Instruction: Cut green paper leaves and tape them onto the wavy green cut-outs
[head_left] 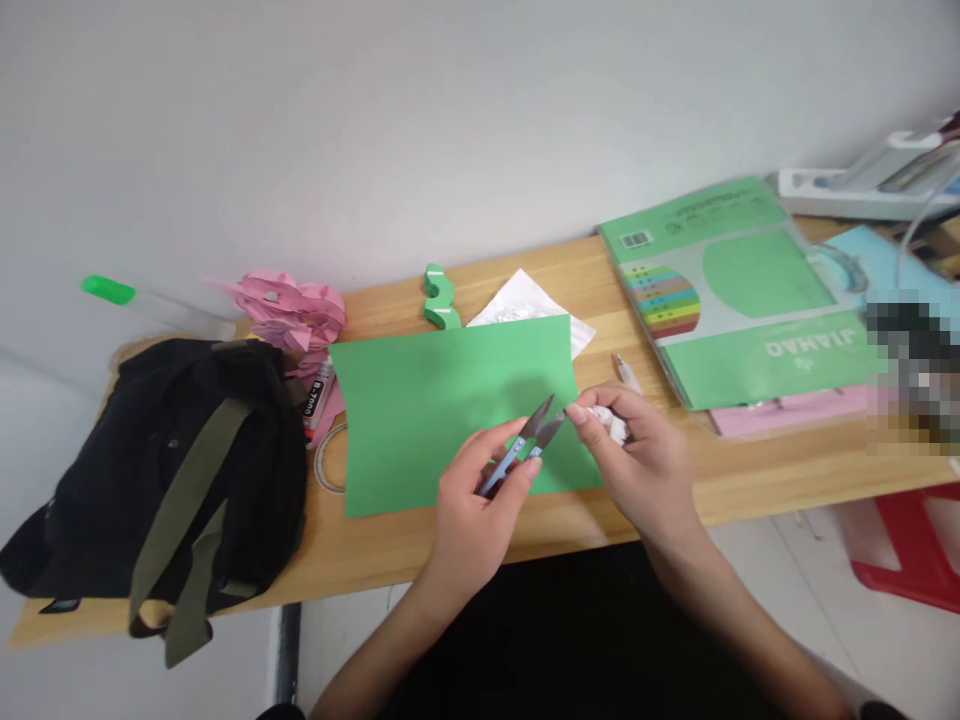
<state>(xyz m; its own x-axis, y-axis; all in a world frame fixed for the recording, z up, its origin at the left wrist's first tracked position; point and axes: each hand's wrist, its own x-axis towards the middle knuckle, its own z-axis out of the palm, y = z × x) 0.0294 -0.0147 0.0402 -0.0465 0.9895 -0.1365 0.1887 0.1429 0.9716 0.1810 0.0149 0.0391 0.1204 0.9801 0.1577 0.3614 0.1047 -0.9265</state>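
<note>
My left hand (476, 490) is closed around a pair of thread snips (511, 462) with light blue handles. Their two dark blades stand apart and point up and to the right. Close to the blade tips, my right hand (643, 455) pinches thumb and forefinger together; whatever lies in that pinch is too small to tell. A crumpled white wad, like tissue or paper, (611, 424) is tucked in the curled fingers of the same hand. Both hands are above a sheet of green paper (405, 420) on the wooden table (525, 535).
A black bag (217, 450) with an olive strap fills the left end. Pink paper pieces (289, 310), a glue tube (320, 395) and a green wavy piece (437, 295) lie behind. Right are a pen (626, 373), a green paper pack (750, 290) and a power strip (840, 190).
</note>
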